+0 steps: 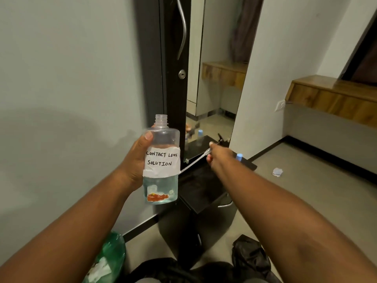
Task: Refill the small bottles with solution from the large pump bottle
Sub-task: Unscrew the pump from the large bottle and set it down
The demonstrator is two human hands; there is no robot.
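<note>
My left hand holds the large clear bottle upright in front of me. Its neck is open, with no pump on it. A white paper label reads "contact lens solution", and pale blue liquid fills about the lower third. My right hand reaches out over the black shelf and grips the black pump head; its long white dip tube slants back toward the bottle. A small bottle with a blue cap stands on the shelf just behind my right wrist, mostly hidden.
A tall mirror stands behind the shelf beside a dark cabinet door with a metal handle. A green plastic bag and a black bag lie on the floor near me. Crumpled paper lies to the right.
</note>
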